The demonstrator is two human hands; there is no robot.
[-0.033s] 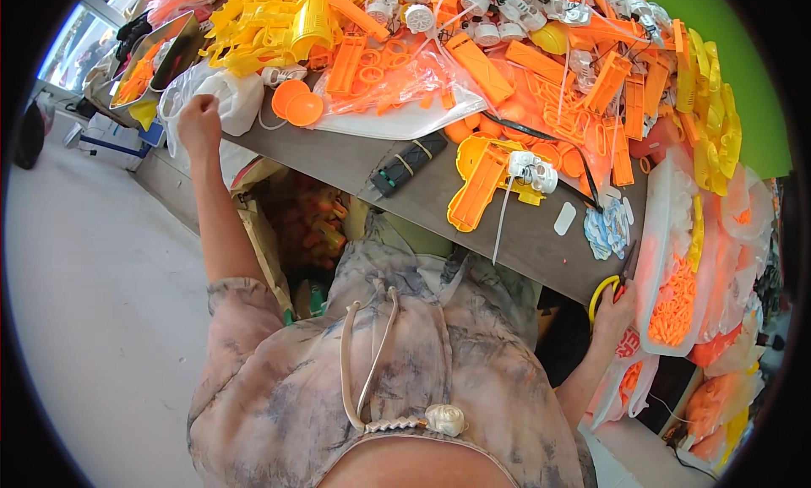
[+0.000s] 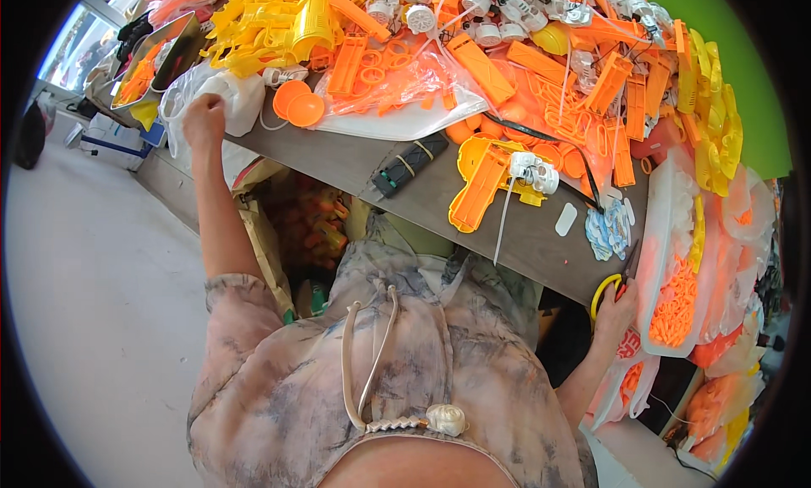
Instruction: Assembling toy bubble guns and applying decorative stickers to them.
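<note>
Scissors (image 2: pixel 621 278) with yellow loop handles jut forward from the grasping right hand (image 2: pixel 615 313); whether the left hand (image 2: pixel 204 123) holds anything is unclear.

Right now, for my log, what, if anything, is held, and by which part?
The right hand holds yellow-handled, dark-bladed scissors by the handles. Whether the left hand, curled by a white plastic bag, grips it cannot be told.

Left arm (image 2: pixel 221 205) stretched forward, left grip (image 2: pixel 204 120) curled fist-like — right arm (image 2: pixel 594 361) lower, angled outward, right grip (image 2: pixel 617 308) with fingers bent
</note>
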